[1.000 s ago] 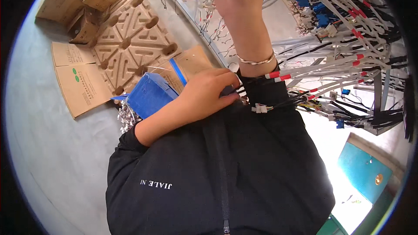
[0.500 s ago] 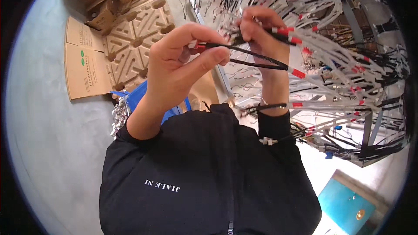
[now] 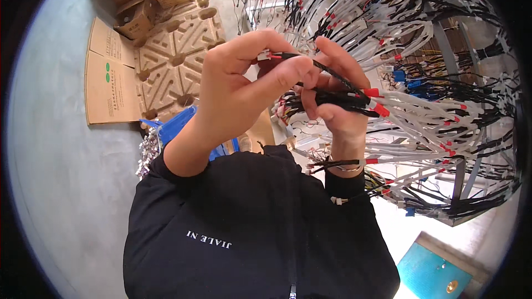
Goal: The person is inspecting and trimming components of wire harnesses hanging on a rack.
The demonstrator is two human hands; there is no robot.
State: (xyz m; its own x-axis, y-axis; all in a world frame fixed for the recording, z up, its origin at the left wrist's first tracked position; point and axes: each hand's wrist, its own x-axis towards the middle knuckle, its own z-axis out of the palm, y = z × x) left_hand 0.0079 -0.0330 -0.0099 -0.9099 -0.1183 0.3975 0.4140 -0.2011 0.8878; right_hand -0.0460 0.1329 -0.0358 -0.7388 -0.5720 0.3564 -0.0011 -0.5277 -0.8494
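Note:
My left hand [image 3: 238,91] is closed, thumb against fingers, on a black braided cable [image 3: 343,81]. A small white connector [image 3: 265,55] with a bit of red stands out beside its index finger. Close on the right, my right hand [image 3: 346,124] is curled round a bundle of black-sleeved cables [image 3: 339,99], with the loose connector ends [image 3: 287,105] showing to its left. Red bands [image 3: 380,109] mark where the black sleeves give way to white wires [image 3: 421,105]. The fingertips of both hands overlap, so the exact grip points are partly hidden.
Dense hanging wire harnesses [image 3: 388,11] fill the right side on a metal frame [image 3: 459,180]. Cardboard boxes [image 3: 136,16] and a brown moulded pallet [image 3: 177,55] lie at the far left. A blue bin [image 3: 176,124] sits by my left forearm; a turquoise box [image 3: 435,268] stands lower right.
My right hand has come down and turned, now gathering several black cables. My left hand has shifted slightly right with its cable, bringing both hands together.

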